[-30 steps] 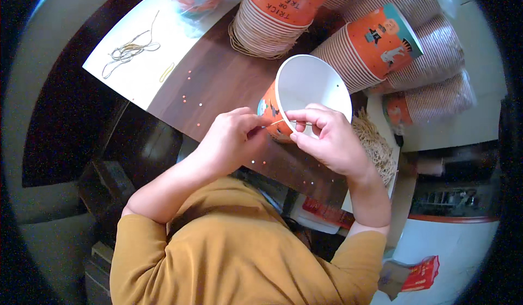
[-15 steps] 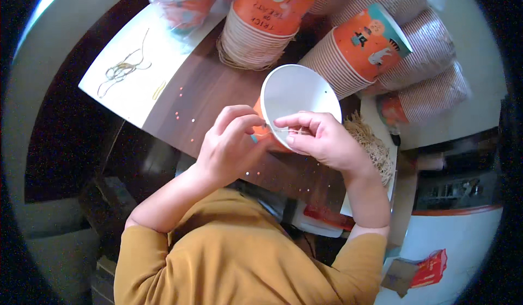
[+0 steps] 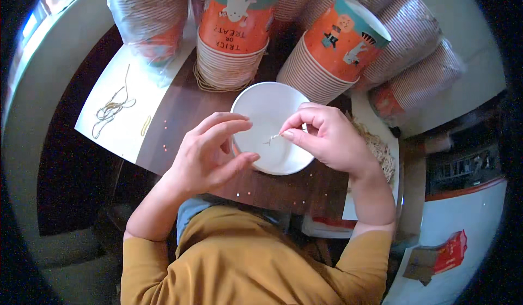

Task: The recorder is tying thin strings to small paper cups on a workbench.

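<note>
A paper bucket [image 3: 261,106], white inside, stands with its mouth facing up on the brown table in front of me. Between thumb and fingertips, my right hand [image 3: 332,141] pinches a short, thin piece of knotted pale string [image 3: 273,138] over the bucket's mouth. Whether the string is fastened to the bucket wall I cannot tell. My left hand [image 3: 207,155] is at the bucket's left rim, thumb and fingers spread, with nothing held. It hides part of the bucket's outside.
Two stacks of orange-and-teal printed buckets [image 3: 231,43] [image 3: 332,49] stand behind, among plastic-wrapped stacks [image 3: 144,13]. Loose cord [image 3: 113,109] lies on the white board at left. A pile of pale strings [image 3: 381,149] sits beyond my right wrist. Small dots [image 3: 238,194] are scattered on the table.
The bucket was tilted and has come more upright, lower and to the left. My left hand's pinching fingers have spread apart. My right hand still pinches the string.
</note>
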`<state>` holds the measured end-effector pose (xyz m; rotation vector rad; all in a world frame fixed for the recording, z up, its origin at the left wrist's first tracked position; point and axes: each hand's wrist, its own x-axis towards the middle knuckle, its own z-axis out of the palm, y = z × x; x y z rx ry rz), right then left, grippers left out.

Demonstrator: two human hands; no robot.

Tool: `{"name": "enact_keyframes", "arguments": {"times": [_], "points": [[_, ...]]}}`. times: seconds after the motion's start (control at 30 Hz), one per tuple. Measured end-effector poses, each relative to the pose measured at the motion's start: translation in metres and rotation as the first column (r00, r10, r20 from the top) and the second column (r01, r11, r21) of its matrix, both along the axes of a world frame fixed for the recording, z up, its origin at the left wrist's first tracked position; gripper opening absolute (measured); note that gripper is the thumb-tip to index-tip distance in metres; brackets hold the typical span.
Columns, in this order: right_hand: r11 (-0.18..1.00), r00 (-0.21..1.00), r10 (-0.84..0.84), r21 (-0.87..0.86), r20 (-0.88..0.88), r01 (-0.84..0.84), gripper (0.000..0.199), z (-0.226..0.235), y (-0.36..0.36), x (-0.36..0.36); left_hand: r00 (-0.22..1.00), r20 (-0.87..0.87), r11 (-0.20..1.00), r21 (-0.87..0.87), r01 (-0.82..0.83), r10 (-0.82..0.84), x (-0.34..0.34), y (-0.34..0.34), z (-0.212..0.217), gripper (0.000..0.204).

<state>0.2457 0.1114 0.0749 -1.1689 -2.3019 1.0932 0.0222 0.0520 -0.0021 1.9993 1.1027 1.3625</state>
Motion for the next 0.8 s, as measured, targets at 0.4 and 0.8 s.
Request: {"name": "enact_keyframes", "arguments": {"times": [0.4,0.8], "points": [[0.908,0.985,-0.121,0.387,-0.122,0.16,0.004,0.038,-0.012,0.023,0.99,-0.084,0.98,-0.17,0.102,-0.117,-0.008,-0.007,0.023,0.009],[0.955,0.998,-0.019,0.294,-0.064,0.037,0.011,0.049,-0.03,0.006,0.855,0.449,0.733,-0.485,0.477,-0.26,0.032,0.01,0.058,0.024]]}}
